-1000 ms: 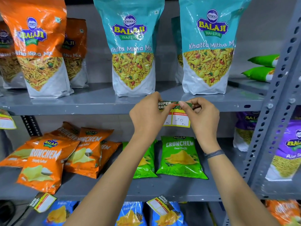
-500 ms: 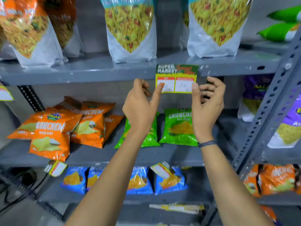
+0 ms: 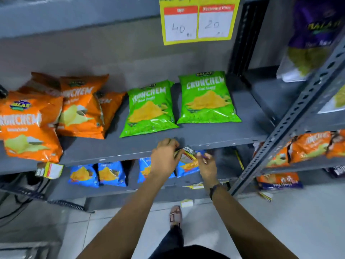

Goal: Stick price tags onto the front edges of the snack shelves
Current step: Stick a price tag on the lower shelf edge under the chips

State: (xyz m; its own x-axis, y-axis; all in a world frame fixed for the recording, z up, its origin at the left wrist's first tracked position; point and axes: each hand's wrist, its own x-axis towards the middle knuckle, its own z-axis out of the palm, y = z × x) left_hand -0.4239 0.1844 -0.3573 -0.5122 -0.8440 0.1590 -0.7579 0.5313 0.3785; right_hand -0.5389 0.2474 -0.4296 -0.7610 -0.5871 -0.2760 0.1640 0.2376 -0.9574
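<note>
Both hands meet at the front edge of the middle shelf (image 3: 115, 156). The left hand (image 3: 164, 159) and right hand (image 3: 206, 165) pinch a crumpled price tag (image 3: 188, 155) between their fingertips, against the edge. Just above the fingers lie two green packs (image 3: 207, 98); blue packs (image 3: 112, 173) sit below. A yellow tag (image 3: 197, 21) hangs high above.

Even indoor light, strong motion blur, wide-angle bending at the edges.
</note>
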